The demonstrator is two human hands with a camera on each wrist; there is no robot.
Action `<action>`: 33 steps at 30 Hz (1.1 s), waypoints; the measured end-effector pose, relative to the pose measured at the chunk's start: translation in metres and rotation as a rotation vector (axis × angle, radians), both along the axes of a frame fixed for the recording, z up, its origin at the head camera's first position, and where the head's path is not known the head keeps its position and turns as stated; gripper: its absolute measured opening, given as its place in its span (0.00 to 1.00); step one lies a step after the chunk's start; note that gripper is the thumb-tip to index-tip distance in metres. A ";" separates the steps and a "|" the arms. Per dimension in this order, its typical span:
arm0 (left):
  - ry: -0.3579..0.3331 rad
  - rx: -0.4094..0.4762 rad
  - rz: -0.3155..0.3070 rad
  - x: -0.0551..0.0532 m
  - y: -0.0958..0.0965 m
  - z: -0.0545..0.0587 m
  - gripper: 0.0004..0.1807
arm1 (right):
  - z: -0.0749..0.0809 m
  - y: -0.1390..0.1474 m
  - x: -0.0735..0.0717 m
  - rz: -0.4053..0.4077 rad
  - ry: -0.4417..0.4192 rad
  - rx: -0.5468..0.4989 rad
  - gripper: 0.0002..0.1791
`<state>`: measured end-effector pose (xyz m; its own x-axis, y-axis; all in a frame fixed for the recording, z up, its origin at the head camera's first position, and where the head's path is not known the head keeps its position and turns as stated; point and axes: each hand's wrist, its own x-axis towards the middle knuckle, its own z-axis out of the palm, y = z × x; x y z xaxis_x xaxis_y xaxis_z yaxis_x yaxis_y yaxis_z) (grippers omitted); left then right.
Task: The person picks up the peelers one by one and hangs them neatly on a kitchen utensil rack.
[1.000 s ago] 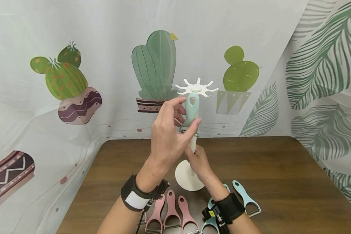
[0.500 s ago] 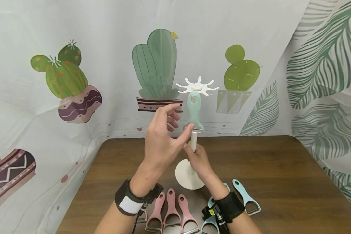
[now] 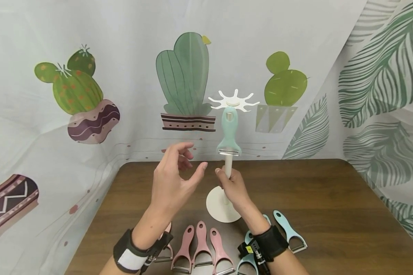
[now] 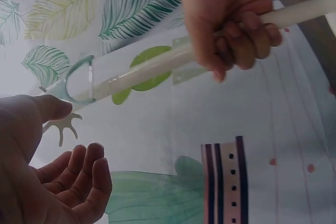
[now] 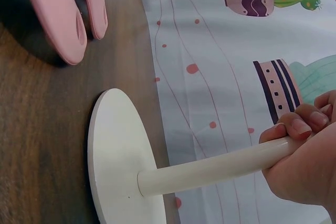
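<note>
- Left hand [image 3: 169, 182] sits at nine o'clock of the white stand [image 3: 228, 163], thumb and fingers apart, gripping nothing.
- Mint peeler [image 3: 230, 130] hangs toward twelve o'clock, handle up, apparently hooked.
- Right hand [image 3: 234, 188] curls round the stand, presumably steadying it.

No lettering, brand or number is readable around me, any print on the yellow tag [image 3: 249, 250] by my right wrist strap [image 3: 271, 244] too small to tell.

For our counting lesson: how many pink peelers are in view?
4, on the table: the first peeler partly behind the left wristband, then the second, third and fourth to its right; more may be hidden.
</note>
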<state>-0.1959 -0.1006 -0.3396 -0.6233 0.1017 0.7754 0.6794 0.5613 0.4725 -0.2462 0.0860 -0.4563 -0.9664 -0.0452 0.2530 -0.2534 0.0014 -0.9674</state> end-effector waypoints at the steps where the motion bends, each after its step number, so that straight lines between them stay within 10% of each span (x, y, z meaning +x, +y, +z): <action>1: -0.006 -0.009 0.010 0.001 -0.003 -0.003 0.28 | 0.000 0.000 0.000 0.003 0.002 0.000 0.24; 33: -0.363 -0.257 0.282 0.038 -0.068 -0.090 0.26 | -0.001 0.000 0.000 0.015 0.014 -0.006 0.25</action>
<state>-0.1577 -0.1685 -0.4298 -0.8775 0.0496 0.4770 0.3036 0.8274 0.4725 -0.2463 0.0859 -0.4576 -0.9621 -0.0580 0.2664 -0.2664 -0.0083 -0.9638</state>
